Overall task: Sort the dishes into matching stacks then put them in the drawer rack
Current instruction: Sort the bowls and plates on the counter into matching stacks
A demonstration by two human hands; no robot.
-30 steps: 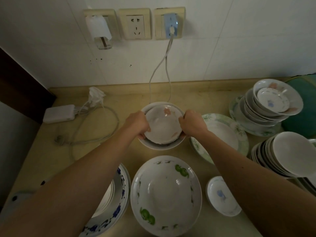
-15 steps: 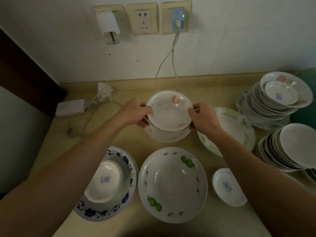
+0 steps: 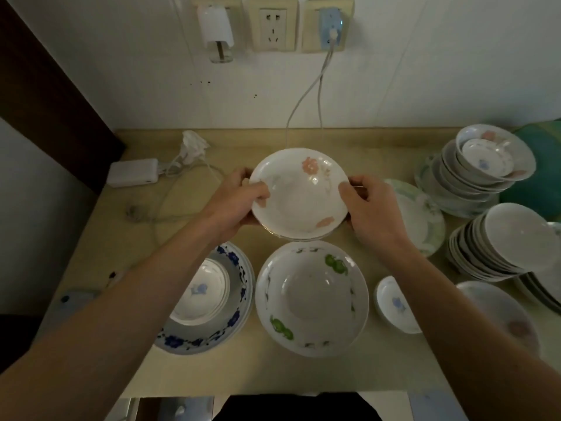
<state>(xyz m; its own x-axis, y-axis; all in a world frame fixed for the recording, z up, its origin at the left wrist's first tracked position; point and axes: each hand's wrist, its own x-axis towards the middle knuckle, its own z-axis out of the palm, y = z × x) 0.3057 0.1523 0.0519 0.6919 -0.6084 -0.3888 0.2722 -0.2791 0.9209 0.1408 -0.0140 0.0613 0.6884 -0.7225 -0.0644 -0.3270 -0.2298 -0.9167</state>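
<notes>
A white dish with pink flowers (image 3: 299, 194) is held above the counter, with another dish's rim showing just beneath it. My left hand (image 3: 239, 202) grips its left edge and my right hand (image 3: 368, 208) grips its right edge, thumbs over the rim. Below them a large bowl with green leaf marks (image 3: 312, 299) sits on the counter. To its left a blue-flowered plate (image 3: 236, 317) carries a small white dish (image 3: 200, 293). A small blue-marked dish (image 3: 394, 305) lies to the right.
Two stacks of bowls (image 3: 479, 168) and tilted plates (image 3: 498, 241) crowd the right side, with a green-rimmed plate (image 3: 425, 220) beside them. A white charger (image 3: 133, 176) and cables lie at the back left. Wall sockets (image 3: 273, 24) are above. A phone (image 3: 76, 299) lies near the left edge.
Both hands have lifted the pink-flowered dish off the counter and brought it toward me, above the green-marked bowl.
</notes>
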